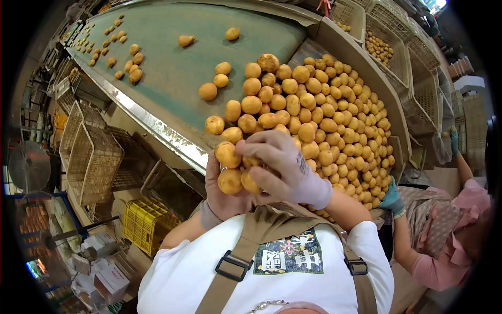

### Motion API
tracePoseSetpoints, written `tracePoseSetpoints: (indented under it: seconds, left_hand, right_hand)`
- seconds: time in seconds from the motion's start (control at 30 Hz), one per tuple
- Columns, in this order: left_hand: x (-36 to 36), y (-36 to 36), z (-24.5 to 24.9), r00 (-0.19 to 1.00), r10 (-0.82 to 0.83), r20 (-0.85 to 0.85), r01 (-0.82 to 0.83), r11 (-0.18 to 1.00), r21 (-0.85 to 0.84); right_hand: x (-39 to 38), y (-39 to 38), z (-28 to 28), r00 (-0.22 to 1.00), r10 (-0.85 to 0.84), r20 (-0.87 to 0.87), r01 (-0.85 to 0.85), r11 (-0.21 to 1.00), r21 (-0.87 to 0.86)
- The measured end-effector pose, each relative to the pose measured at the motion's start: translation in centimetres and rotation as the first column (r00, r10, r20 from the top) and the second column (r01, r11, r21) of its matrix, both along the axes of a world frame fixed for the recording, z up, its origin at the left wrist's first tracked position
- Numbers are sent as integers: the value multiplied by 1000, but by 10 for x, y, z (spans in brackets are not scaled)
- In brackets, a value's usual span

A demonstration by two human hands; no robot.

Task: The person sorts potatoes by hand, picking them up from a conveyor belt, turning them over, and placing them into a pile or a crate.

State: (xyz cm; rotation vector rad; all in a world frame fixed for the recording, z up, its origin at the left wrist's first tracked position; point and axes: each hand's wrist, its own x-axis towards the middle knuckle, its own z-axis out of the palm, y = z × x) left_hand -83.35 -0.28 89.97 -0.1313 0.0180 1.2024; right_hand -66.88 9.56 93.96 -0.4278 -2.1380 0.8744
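A big heap of small yellow potatoes [324, 110] lies at the near end of a green conveyor belt [172, 68]. Both my hands wear pale gloves and are cupped together at the heap's near edge, just above my chest. My left hand [218, 194] is underneath, closed around two potatoes [229, 181]. My right hand [285, 167] curls over the top and grips another potato [250, 183] against them. A further potato [227, 154] rests at my fingertips.
Loose potatoes [135, 63] are scattered up the belt. A metal rail [157, 128] edges the belt. Wire baskets [91, 157] and a yellow crate [144, 222] stand at the left, more baskets [389, 49] at the right. A co-worker's teal-gloved hand [392, 200] touches the heap's right side.
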Motion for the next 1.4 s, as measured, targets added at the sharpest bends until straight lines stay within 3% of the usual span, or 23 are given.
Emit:
tracePoseSetpoints:
  seconds: [0.07, 0.1, 0.13, 0.2, 0.27, 0.3, 0.4, 0.43, 0.53, 0.7, 0.8, 0.83, 0.97, 1.07, 1.13, 1.2, 1.23, 1.33, 1.4]
  left_hand:
    - [0, -2, -6, 996, 82, 39, -76, 988, -132]
    - [-1, -1, -2, 998, 58, 5, -56, 980, -189]
    - [-1, 2, -4, 997, -5, 82, 13, 995, -98]
    - [6, 7, -1, 988, -64, 139, 60, 998, 32]
    - [8, 7, -12, 979, -79, 186, 67, 996, 67]
    - [7, 7, -16, 974, -86, 207, 70, 994, 84]
    - [5, 8, -13, 982, -56, 183, 47, 998, 52]
    - [5, 10, -12, 985, -65, 160, 53, 996, 76]
    - [3, 12, -8, 988, -69, 138, 59, 996, 72]
    - [5, 10, -7, 990, -35, 134, 27, 998, 65]
    - [4, 10, -8, 986, -43, 163, 36, 998, 46]
    - [2, 11, -12, 987, -55, 148, 44, 996, 74]
    - [5, 9, -9, 993, -35, 109, 27, 997, 71]
    - [4, 9, -7, 994, -52, 96, 45, 996, 79]
    - [6, 11, -3, 989, -61, 132, 55, 997, 54]
    - [9, 13, -1, 991, -68, 115, 59, 995, 75]
    - [13, 14, 4, 981, -72, 182, 71, 997, 14]
    - [13, 12, 3, 989, -84, 125, 80, 996, 37]
    - [11, 10, 5, 991, -69, 111, 66, 997, 33]
  right_hand:
    - [-1, -5, -1, 996, 67, -57, -74, 989, -131]
    - [-1, -1, -2, 994, 63, -84, -73, 991, -112]
    - [-1, 6, -2, 992, 62, -109, -72, 993, -96]
    - [3, 39, 0, 993, -95, -62, 65, 923, -379]
    - [-3, 86, -17, 912, -377, 158, 383, 924, -4]
    - [-3, 110, -46, 848, -395, 353, 387, 917, 96]
    - [-29, 134, -59, 592, -545, 593, 363, 838, 408]
    - [-31, 143, -54, 530, -433, 729, 327, 898, 296]
    - [-50, 140, -12, 328, -299, 896, 292, 934, 204]
    - [-44, 152, -40, 435, -333, 837, 267, 935, 233]
    - [-23, 152, -34, 587, -98, 804, 195, 981, -22]
    - [-17, 150, -40, 620, -94, 779, 196, 980, -38]
    - [-9, 129, -57, 624, -227, 748, 286, 957, 53]
    - [-13, 133, -41, 621, -180, 762, 354, 933, -68]
    - [-18, 136, -51, 617, -256, 744, 425, 904, -42]
    - [-19, 139, -49, 631, -190, 753, 425, 896, -130]
    - [-16, 141, -58, 697, -202, 688, 427, 888, -172]
    - [-11, 133, -57, 775, -204, 598, 410, 882, -230]
    - [0, 134, -74, 883, -324, 339, 407, 889, -210]
